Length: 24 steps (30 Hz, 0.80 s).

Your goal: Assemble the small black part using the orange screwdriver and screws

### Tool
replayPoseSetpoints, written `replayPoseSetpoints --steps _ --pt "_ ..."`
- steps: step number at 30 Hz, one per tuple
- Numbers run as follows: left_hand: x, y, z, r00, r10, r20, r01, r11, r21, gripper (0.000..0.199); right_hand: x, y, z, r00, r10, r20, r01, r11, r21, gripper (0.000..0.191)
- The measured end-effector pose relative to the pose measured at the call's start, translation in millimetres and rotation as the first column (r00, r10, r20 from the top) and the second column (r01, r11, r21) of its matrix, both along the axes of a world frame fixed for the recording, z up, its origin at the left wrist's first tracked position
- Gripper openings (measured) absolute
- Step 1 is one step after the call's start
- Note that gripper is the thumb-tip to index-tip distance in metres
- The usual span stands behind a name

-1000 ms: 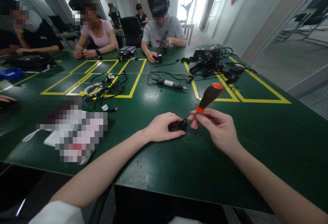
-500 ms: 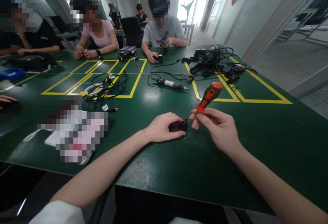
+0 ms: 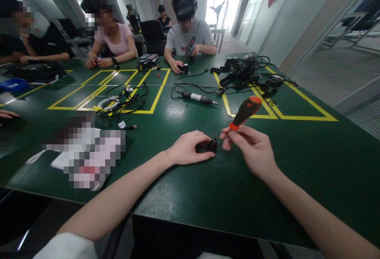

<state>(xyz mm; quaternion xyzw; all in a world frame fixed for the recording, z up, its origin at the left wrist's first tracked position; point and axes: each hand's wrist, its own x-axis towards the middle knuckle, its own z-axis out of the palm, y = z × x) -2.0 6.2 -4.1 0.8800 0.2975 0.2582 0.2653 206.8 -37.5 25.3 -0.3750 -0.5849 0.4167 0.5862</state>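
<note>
My left hand (image 3: 190, 147) is closed around a small black part (image 3: 211, 146) on the table, thumb on the near side and fingers on the far side. A short metal-looking ring or tube stands up from that part, whose exact kind I cannot make out. In my right hand (image 3: 252, 146) is a screwdriver (image 3: 245, 112) with an orange and dark handle, tilted up to the right. Thumb and fingers pinch it below the handle, by the shaft. Its tip points down at the right side of the black part; whether it touches is too small to tell.
Beyond my hands lies a black and silver electric screwdriver (image 3: 198, 98) with its cord. Tangled black cables (image 3: 246, 69) are at the back right, more cables (image 3: 124, 99) at the left. A blurred pouch-like item (image 3: 97, 158) lies near my left arm. Across the table (image 3: 308, 164), a person (image 3: 190, 37) handles a power tool.
The screwdriver's handle has turned about its axis and its top leans slightly further right. My left hand and the black part have stayed in place.
</note>
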Motion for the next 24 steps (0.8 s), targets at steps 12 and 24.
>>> replayPoseSetpoints --steps 12,24 --pt "-0.3 0.0 0.0 1.0 -0.001 0.0 0.001 1.0 0.003 0.029 0.8 -0.1 2.7 0.998 -0.022 0.054 0.022 1.0 0.003 0.03" --pt "-0.2 1.2 -1.1 1.0 -0.005 0.006 0.005 1.0 0.001 0.029 1.2 -1.6 1.9 0.996 -0.054 0.064 0.054 0.998 -0.008 0.031"
